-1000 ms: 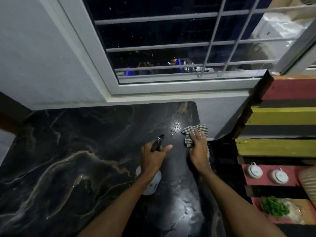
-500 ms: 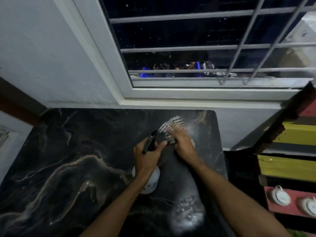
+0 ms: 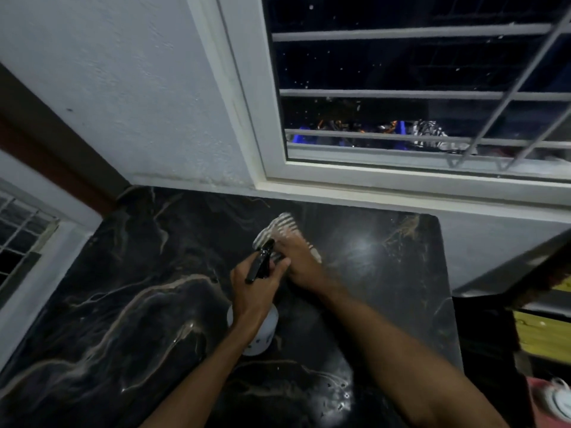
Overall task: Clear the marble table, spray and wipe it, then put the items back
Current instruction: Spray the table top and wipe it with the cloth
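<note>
Dark veined marble table point(image 3: 129, 319) under a barred window point(image 3: 417, 88) at upper right; cleared surface, wet glare right of centre.

Left fingers point(image 3: 279, 268) curled round the bottle neck, thumb along the black trigger head; left hand point(image 3: 255, 291) gripping the spray bottle point(image 3: 259, 330) at frame centre, white body below the wrist, apparently held just above the marble.

Right fingers, blurred, spread flat on the striped cloth point(image 3: 278, 227), pressing not pinching; right hand point(image 3: 301, 261) just right of the sprayer head, cloth at upper centre, near the back wall.

Step in hand: wiping. Keep palm flat, pressure even, strokes overlapping, out to every edge. Keep bottle clear of the cloth path.

Bottle long axis: lower centre to upper centre, tilted slightly right; nozzle toward the cloth and wall.
</note>
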`<state>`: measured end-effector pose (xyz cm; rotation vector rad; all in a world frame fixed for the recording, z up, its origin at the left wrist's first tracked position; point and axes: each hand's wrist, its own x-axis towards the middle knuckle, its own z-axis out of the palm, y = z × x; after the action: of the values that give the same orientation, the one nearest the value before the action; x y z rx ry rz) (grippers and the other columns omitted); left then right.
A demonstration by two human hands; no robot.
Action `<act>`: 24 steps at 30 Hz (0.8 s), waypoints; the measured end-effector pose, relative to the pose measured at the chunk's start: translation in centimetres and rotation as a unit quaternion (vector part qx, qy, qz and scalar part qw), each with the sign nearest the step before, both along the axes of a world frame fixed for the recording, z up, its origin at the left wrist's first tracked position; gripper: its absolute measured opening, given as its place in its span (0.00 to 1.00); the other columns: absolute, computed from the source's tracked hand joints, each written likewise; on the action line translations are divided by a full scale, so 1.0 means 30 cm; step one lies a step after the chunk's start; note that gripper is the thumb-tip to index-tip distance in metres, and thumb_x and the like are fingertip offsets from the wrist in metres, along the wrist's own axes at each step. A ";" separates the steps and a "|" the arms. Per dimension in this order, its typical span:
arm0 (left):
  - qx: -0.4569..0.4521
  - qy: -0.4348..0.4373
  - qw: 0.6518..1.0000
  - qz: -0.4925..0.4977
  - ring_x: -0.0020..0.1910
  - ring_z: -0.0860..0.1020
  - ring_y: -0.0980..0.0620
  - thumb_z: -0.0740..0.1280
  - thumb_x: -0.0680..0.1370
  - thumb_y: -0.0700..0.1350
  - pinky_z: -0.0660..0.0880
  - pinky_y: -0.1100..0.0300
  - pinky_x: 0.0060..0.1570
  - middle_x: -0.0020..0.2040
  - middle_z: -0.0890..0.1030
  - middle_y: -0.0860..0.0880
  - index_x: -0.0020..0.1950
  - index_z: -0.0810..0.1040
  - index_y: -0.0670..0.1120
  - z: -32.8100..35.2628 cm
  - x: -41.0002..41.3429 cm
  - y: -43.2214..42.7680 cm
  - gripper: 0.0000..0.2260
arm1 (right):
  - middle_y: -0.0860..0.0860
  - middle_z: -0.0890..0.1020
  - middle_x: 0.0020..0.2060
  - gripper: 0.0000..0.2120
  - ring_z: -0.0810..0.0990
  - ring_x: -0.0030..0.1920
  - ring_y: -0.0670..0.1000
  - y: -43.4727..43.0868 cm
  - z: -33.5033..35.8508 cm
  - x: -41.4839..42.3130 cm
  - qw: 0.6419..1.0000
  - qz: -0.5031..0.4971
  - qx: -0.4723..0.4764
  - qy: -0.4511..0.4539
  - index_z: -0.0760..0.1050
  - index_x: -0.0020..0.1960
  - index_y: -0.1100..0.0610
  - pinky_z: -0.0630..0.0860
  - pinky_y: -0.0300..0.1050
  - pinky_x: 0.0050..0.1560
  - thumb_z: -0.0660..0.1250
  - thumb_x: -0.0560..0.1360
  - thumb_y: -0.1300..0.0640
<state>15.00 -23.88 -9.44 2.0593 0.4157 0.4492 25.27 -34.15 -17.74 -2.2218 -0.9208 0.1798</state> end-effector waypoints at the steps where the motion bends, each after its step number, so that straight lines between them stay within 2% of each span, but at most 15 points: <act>1: -0.003 0.001 1.000 -0.005 0.36 0.82 0.59 0.80 0.71 0.45 0.78 0.65 0.38 0.33 0.82 0.56 0.38 0.82 0.46 0.001 0.000 -0.004 0.09 | 0.54 0.76 0.69 0.16 0.73 0.70 0.55 -0.012 -0.001 -0.023 0.999 0.045 0.013 -0.022 0.76 0.67 0.54 0.65 0.55 0.74 0.60 0.82 0.54; 2: 0.000 0.003 1.000 -0.007 0.35 0.81 0.59 0.81 0.71 0.45 0.77 0.67 0.37 0.33 0.82 0.56 0.37 0.81 0.46 0.001 -0.003 -0.008 0.09 | 0.53 0.78 0.68 0.15 0.74 0.69 0.53 -0.054 0.015 -0.008 0.997 0.045 0.037 -0.044 0.78 0.65 0.53 0.65 0.51 0.75 0.63 0.80 0.59; 4: 0.002 0.004 1.000 -0.006 0.32 0.79 0.58 0.80 0.71 0.45 0.73 0.70 0.34 0.29 0.79 0.54 0.33 0.78 0.44 -0.002 -0.019 -0.009 0.14 | 0.51 0.80 0.65 0.19 0.76 0.68 0.49 -0.182 0.033 0.081 0.993 -0.062 0.080 -0.058 0.80 0.63 0.53 0.65 0.48 0.76 0.66 0.74 0.64; 7: 0.004 -0.007 1.000 -0.016 0.31 0.78 0.55 0.80 0.72 0.45 0.72 0.70 0.33 0.28 0.77 0.52 0.32 0.76 0.41 0.015 -0.048 -0.040 0.16 | 0.61 0.78 0.69 0.28 0.75 0.69 0.63 -0.454 -0.011 0.138 0.962 -0.270 0.009 -0.023 0.79 0.67 0.57 0.67 0.63 0.73 0.60 0.67 0.62; 8: -0.002 -0.007 1.000 -0.020 0.31 0.78 0.53 0.80 0.72 0.45 0.73 0.68 0.32 0.28 0.78 0.51 0.32 0.77 0.41 0.019 -0.054 -0.056 0.16 | 0.62 0.75 0.70 0.32 0.73 0.70 0.65 -0.509 -0.029 0.101 0.957 -0.291 -0.010 -0.003 0.77 0.68 0.59 0.65 0.64 0.74 0.59 0.65 0.63; 10: -0.019 0.002 0.999 -0.029 0.31 0.78 0.52 0.80 0.72 0.44 0.73 0.68 0.32 0.28 0.78 0.49 0.33 0.77 0.40 0.014 -0.067 -0.090 0.16 | 0.60 0.72 0.73 0.34 0.69 0.75 0.63 -0.542 -0.023 -0.059 0.963 -0.267 -0.032 0.022 0.75 0.71 0.58 0.60 0.63 0.77 0.57 0.65 0.65; 13: -0.022 0.010 0.999 -0.046 0.31 0.79 0.54 0.80 0.71 0.46 0.74 0.67 0.34 0.28 0.78 0.51 0.32 0.77 0.42 -0.005 -0.096 -0.137 0.16 | 0.56 0.71 0.75 0.34 0.65 0.78 0.57 -0.606 -0.041 -0.237 0.988 -0.151 -0.033 0.005 0.73 0.73 0.58 0.57 0.59 0.80 0.53 0.68 0.66; 14: -0.021 0.009 0.998 -0.052 0.31 0.79 0.54 0.80 0.71 0.47 0.74 0.67 0.34 0.28 0.78 0.52 0.32 0.77 0.43 -0.002 -0.112 -0.156 0.16 | 0.57 0.72 0.74 0.33 0.67 0.76 0.58 -0.645 -0.032 -0.222 0.987 -0.157 -0.024 0.005 0.75 0.71 0.59 0.59 0.60 0.79 0.53 0.68 0.64; 16: -0.031 0.024 0.997 -0.060 0.31 0.79 0.54 0.80 0.72 0.47 0.73 0.67 0.33 0.28 0.78 0.51 0.32 0.77 0.42 0.000 -0.143 -0.183 0.16 | 0.63 0.75 0.70 0.32 0.72 0.72 0.64 -0.707 -0.023 -0.154 0.963 -0.269 -0.004 0.024 0.77 0.68 0.62 0.64 0.67 0.74 0.52 0.67 0.59; 18: -0.035 0.031 0.997 -0.065 0.31 0.79 0.52 0.80 0.72 0.47 0.74 0.65 0.34 0.28 0.78 0.50 0.32 0.77 0.41 0.007 -0.163 -0.206 0.17 | 0.66 0.75 0.70 0.32 0.72 0.71 0.66 -0.673 -0.020 -0.175 0.943 -0.327 -0.006 0.066 0.77 0.67 0.63 0.64 0.67 0.73 0.53 0.66 0.62; 20: -0.035 0.037 0.996 -0.073 0.30 0.78 0.54 0.79 0.72 0.48 0.74 0.64 0.34 0.28 0.77 0.52 0.31 0.75 0.43 0.006 -0.183 -0.220 0.17 | 0.65 0.75 0.70 0.30 0.71 0.72 0.60 -0.575 -0.015 -0.303 0.971 -0.236 -0.017 0.041 0.77 0.67 0.64 0.63 0.60 0.75 0.54 0.67 0.67; 22: -0.038 0.044 0.995 -0.084 0.30 0.77 0.58 0.79 0.72 0.48 0.73 0.66 0.34 0.27 0.76 0.54 0.31 0.75 0.46 0.005 -0.206 -0.219 0.17 | 0.59 0.71 0.75 0.33 0.65 0.77 0.55 -0.560 -0.014 -0.392 0.987 -0.155 -0.014 0.031 0.75 0.71 0.61 0.55 0.54 0.81 0.52 0.68 0.64; 23: -0.041 0.046 0.995 -0.082 0.29 0.77 0.58 0.79 0.72 0.48 0.73 0.66 0.34 0.27 0.76 0.55 0.31 0.75 0.46 0.007 -0.220 -0.212 0.17 | 0.57 0.70 0.75 0.34 0.64 0.78 0.56 -0.579 -0.008 -0.385 0.984 -0.173 -0.013 0.036 0.75 0.72 0.60 0.53 0.55 0.81 0.52 0.67 0.64; 24: -0.047 0.048 0.995 -0.078 0.29 0.76 0.58 0.79 0.72 0.48 0.74 0.65 0.34 0.27 0.76 0.54 0.31 0.75 0.46 0.006 -0.235 -0.198 0.17 | 0.58 0.70 0.75 0.35 0.65 0.77 0.59 -0.596 -0.009 -0.357 0.971 -0.237 -0.012 0.036 0.75 0.71 0.60 0.55 0.58 0.80 0.53 0.65 0.65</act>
<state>7.95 -29.82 -9.26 2.0103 0.3244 0.2326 14.56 -52.04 -18.00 -2.3694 -0.3308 0.0484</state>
